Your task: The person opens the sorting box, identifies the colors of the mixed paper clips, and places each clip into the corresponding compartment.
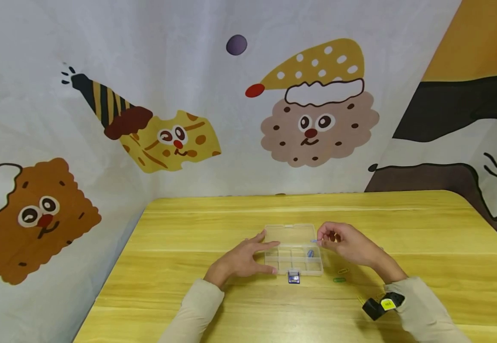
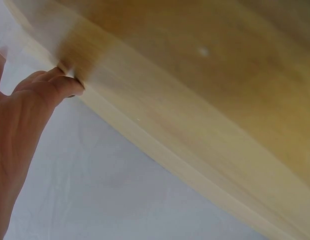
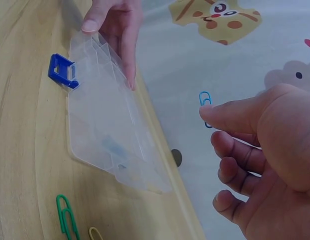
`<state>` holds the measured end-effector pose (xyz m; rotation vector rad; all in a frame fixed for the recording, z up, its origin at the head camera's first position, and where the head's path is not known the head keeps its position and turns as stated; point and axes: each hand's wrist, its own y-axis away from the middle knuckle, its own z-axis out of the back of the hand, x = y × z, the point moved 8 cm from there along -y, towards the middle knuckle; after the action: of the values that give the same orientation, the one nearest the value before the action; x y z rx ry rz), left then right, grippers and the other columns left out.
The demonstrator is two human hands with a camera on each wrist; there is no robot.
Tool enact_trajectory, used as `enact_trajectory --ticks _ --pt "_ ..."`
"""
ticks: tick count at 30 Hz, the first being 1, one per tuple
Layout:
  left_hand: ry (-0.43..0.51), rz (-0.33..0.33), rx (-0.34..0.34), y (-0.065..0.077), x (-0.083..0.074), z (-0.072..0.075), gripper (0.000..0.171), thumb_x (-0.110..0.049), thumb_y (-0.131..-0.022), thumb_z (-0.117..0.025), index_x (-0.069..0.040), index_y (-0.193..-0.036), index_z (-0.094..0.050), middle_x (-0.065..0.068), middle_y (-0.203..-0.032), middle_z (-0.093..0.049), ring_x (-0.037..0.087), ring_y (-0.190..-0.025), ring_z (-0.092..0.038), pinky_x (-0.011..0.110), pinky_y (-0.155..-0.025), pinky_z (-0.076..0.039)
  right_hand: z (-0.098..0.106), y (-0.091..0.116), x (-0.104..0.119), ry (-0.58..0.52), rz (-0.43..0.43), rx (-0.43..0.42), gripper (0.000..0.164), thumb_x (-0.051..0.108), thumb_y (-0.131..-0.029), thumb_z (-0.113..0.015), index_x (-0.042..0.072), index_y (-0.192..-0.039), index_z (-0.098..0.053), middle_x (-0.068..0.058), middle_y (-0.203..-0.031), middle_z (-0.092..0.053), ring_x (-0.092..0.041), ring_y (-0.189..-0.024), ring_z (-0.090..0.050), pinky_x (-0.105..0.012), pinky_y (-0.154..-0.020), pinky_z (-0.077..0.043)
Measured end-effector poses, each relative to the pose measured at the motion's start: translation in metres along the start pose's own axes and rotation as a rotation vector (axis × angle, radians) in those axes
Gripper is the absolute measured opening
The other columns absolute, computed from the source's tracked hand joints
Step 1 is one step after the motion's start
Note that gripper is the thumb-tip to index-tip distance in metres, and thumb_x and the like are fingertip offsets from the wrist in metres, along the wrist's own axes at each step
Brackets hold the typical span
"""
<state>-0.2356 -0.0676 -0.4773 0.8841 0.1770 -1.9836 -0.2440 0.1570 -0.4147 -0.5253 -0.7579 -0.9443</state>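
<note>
A clear plastic compartment box (image 1: 284,265) lies on the table with its lid (image 1: 289,233) laid back and its blue latch (image 1: 293,277) toward me. My left hand (image 1: 244,257) spans the box's left end, fingers spread and fairly straight, thumb at the front corner. Between thumb and forefinger, my right hand (image 1: 344,243) pinches a blue paper clip (image 3: 205,98) beside the right edge of the lid. Its other fingers are curled loosely. Something blue (image 1: 310,253) sits in a back right compartment. In the left wrist view, the left hand (image 2: 30,110) shows, but the box does not.
Right of the box lie a green paper clip (image 1: 339,280) and a yellow paper clip (image 1: 343,271). More yellow clips (image 1: 360,299) are near the black wrist camera (image 1: 373,308) on my right sleeve. A printed cloth (image 1: 188,181) hangs behind the wooden table (image 1: 180,224).
</note>
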Motion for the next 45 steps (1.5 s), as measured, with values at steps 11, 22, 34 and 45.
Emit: enact_trajectory --ticks 11,22,34,45 --pt "-0.009 -0.004 0.002 0.0 -0.002 0.001 0.071 -0.054 -0.086 -0.071 -0.039 -0.149 -0.043 0.005 -0.167 -0.01 0.028 -0.151 -0.018 0.052 -0.123 -0.012 -0.003 0.0 -0.004 0.009 -0.02 0.003 0.008 0.006 -0.095 -0.064 0.013 -0.091 -0.062 0.003 -0.081 -0.055 -0.013 -0.076 -0.049 -0.026 -0.061 -0.04" --pt "-0.007 -0.004 0.003 -0.001 -0.002 0.001 0.071 -0.054 -0.086 -0.072 -0.04 -0.149 -0.043 0.004 -0.167 -0.01 0.029 -0.151 -0.018 0.053 -0.123 -0.011 -0.001 0.002 -0.004 0.014 0.01 0.001 0.003 0.009 -0.096 -0.065 0.011 -0.094 -0.064 0.002 -0.081 -0.053 -0.011 -0.075 -0.047 -0.025 -0.061 -0.04" --pt "-0.01 0.004 0.002 0.0 0.0 0.001 0.071 -0.054 -0.086 -0.072 -0.04 -0.149 -0.043 0.003 -0.167 -0.01 0.028 -0.151 -0.018 0.053 -0.123 -0.012 0.029 0.024 -0.021 -0.002 -0.039 -0.034 0.011 0.016 -0.099 -0.062 0.006 -0.102 -0.065 -0.001 -0.084 -0.055 -0.012 -0.073 -0.047 -0.026 -0.06 -0.041" --pt "-0.001 -0.013 0.001 0.001 -0.002 0.002 0.071 -0.053 -0.087 -0.072 -0.036 -0.149 -0.044 0.006 -0.167 -0.011 0.03 -0.151 -0.018 0.054 -0.123 -0.011 0.066 0.058 -0.063 0.031 -0.067 -0.077 0.009 0.01 -0.099 -0.059 0.003 -0.104 -0.064 -0.005 -0.086 -0.057 -0.012 -0.069 -0.051 -0.025 -0.056 -0.045"
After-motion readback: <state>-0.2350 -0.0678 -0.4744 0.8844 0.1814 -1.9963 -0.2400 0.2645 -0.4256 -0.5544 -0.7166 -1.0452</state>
